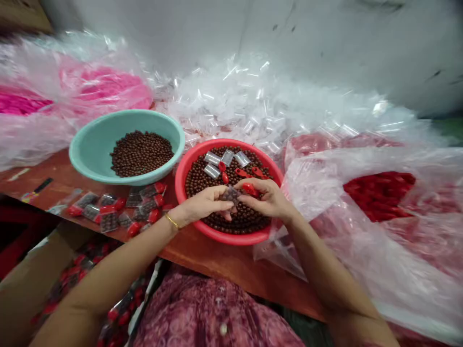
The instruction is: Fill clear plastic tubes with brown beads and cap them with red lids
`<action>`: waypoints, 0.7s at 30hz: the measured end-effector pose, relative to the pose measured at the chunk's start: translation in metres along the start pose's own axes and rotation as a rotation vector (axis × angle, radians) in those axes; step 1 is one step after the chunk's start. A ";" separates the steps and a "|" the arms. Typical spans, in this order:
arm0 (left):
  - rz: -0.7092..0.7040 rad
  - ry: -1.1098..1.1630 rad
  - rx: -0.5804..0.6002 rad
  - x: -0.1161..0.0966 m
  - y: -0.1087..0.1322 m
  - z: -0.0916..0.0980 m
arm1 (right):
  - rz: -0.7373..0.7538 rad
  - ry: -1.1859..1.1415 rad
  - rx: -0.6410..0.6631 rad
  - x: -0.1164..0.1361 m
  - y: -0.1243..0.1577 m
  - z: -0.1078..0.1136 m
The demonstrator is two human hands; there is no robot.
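Observation:
Above the red basin [231,237], my left hand [206,202] grips a small clear plastic container [230,194] filled with dark brown balls. My right hand [269,198] has its fingers closed at the container's right side. A red cap [250,189] shows beside the right fingers; whether they hold it is unclear. Brown balls [197,180] fill much of the basin under both hands. On top of them lie several unfilled clear containers [227,157] and red caps [243,173] with looped ends.
A teal basin [92,144] with brown balls stands left. Filled, red-capped containers [109,222] lie before it, more in a box [25,289] below. Clear containers [231,101] heap along the wall. A bag of red pieces [379,195] lies right, a pink one [104,86] back left.

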State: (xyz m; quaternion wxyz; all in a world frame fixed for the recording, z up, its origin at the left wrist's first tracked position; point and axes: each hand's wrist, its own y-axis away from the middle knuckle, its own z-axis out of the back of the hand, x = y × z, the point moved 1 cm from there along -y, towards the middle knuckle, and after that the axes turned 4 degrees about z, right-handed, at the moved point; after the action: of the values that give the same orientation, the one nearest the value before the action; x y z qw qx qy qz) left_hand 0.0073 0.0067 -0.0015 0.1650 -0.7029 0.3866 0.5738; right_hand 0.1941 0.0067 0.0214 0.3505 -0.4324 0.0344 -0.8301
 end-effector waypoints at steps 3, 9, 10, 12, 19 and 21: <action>0.019 0.007 0.056 -0.001 0.000 0.000 | 0.004 -0.011 0.062 0.000 -0.001 0.001; 0.016 0.014 0.075 -0.001 0.000 0.000 | -0.063 -0.169 0.084 -0.002 -0.001 0.000; 0.008 0.010 0.063 -0.001 -0.001 0.000 | -0.091 -0.214 0.056 -0.002 0.000 -0.001; -0.008 -0.005 0.030 -0.001 -0.001 0.000 | -0.187 -0.326 -0.001 -0.005 0.003 -0.003; 0.032 -0.037 -0.014 0.001 -0.003 0.000 | -0.679 -0.766 -0.366 -0.026 0.011 -0.007; 0.041 -0.058 -0.002 0.002 -0.003 0.000 | -0.628 -0.711 -0.427 -0.028 0.010 -0.005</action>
State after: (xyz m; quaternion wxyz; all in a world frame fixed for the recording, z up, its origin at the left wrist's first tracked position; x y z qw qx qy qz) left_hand 0.0099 0.0077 -0.0040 0.1638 -0.6781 0.3954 0.5975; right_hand 0.2062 0.0153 -0.0047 -0.0217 -0.7391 -0.0497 -0.6714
